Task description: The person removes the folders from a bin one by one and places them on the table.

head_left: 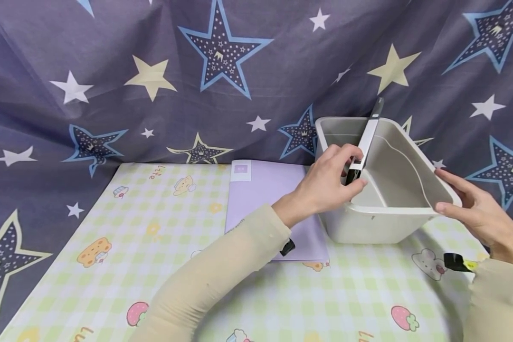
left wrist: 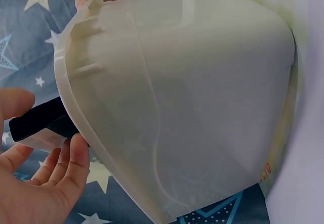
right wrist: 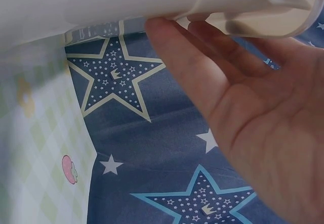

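Observation:
My left hand is at the near left rim of a light grey plastic bin. Between its thumb and fingers it grips a long, slim white-and-black item, whose exact kind I cannot tell. The item slants over the bin's opening, black end in the hand and dark grey tip at the back rim. In the left wrist view, its black end sticks out beyond the rim. On the bin's right side, my right hand holds the rim, thumb at the near corner and fingers along the outer side.
A pale purple folder with a white label lies flat left of the bin, partly under my left forearm. Below is a green-and-white checked tablecloth with cartoon prints. A dark star-patterned curtain hangs behind the table.

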`<state>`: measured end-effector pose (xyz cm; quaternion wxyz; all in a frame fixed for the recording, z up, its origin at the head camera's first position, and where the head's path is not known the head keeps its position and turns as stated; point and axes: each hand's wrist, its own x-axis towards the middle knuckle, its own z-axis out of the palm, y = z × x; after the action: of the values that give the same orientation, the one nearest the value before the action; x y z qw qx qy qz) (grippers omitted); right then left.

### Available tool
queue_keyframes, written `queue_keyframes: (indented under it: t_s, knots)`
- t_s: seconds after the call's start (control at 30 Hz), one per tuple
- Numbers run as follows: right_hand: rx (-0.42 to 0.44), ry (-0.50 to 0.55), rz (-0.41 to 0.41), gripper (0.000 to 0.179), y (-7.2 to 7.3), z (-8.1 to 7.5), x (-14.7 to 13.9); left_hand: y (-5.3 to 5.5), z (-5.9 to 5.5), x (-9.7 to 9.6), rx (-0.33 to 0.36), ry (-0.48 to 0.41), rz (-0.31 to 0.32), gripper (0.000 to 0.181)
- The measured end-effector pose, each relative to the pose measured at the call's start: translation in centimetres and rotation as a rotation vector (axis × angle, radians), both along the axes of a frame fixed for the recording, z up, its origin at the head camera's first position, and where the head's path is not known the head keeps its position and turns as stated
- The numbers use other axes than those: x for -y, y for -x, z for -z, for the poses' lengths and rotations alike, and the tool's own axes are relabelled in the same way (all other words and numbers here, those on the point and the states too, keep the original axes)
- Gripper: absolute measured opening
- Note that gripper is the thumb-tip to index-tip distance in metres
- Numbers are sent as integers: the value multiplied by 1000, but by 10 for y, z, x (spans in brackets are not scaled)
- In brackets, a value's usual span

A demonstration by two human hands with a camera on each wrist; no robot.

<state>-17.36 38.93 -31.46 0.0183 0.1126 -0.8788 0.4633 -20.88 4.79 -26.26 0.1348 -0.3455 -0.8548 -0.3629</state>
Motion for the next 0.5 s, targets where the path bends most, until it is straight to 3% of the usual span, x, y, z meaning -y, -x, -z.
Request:
queue_keyframes:
  t_s: [0.3,0.5]
  knots:
    - [15,13,10,78,-1,-1,0,6,-10,0,47,88,4,47]
    - [1,4,2,78,0,-1,1,12,-18,-3,124,109,8,52]
